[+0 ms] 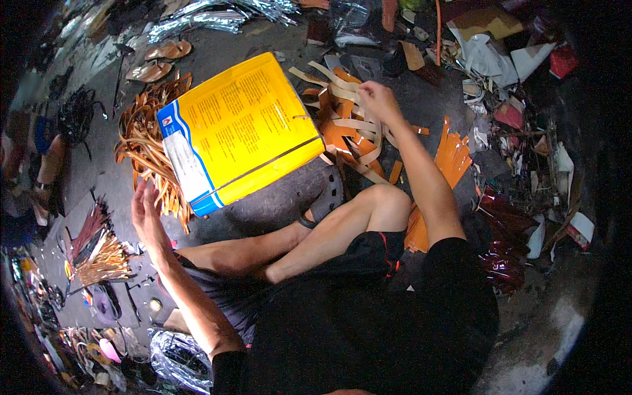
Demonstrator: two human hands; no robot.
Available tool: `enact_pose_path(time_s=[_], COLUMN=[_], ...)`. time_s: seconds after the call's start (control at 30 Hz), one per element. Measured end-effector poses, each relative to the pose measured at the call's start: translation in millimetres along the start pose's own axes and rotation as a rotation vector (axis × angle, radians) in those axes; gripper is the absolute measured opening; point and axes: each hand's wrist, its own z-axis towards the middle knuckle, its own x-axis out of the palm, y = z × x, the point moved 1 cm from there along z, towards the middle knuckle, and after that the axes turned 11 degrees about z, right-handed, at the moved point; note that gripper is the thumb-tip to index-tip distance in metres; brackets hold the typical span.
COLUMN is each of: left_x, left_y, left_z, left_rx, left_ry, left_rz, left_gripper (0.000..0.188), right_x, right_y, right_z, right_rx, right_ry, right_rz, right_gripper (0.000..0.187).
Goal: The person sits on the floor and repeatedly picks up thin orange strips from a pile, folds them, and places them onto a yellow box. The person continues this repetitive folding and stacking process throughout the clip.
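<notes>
- Near the top edge of the frame, silvery shiny strips [220, 16]; below them at upper left, tan flat sandals [170, 51].
- At right, a crumpled white sheet [484, 59] among mixed scraps, with a glossy dark-red bundle [505, 240] lower down.
- At left, a brown-and-tan fringed bundle [102, 260]; at lower left, a coil of clear plastic [172, 359].
- Between both hands, in the upper middle, a large yellow box-shaped container [240, 125], hiding parts of the strip piles on either side; just below, a dark perforated shoe [326, 197] and crossed bare legs.
- Container's long axis slanting from lower left to upper right, blue-and-white end facing left.
- Pale cream and orange flat strips [359, 125] tangled right of the container, just under the right hand [380, 103]; fingers drawn together at a cream strip, actual grip impossible to tell.
- Glossy brown narrow strips [141, 141] left of the container, just above the left hand [149, 217]; fingers loosely extended, apparently holding nothing.
</notes>
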Motion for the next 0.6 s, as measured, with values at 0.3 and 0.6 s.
enact_pose_path(time_s=[0.3,0.6], left_x=[14,128], left_y=[-53,-177], left_z=[-31,-113], left_rx=[0.099,0.611], left_ry=[-0.016,0.559], left_rz=[-0.042,0.098], left_gripper=[0.036,0.088], right_x=[-5,-87], right_y=[15,268], right_z=[-3,-65], right_rx=[-0.058,-0.225], right_ry=[-0.030,0.585], right_rz=[0.183,0.231], right_gripper=[0.016,0.018])
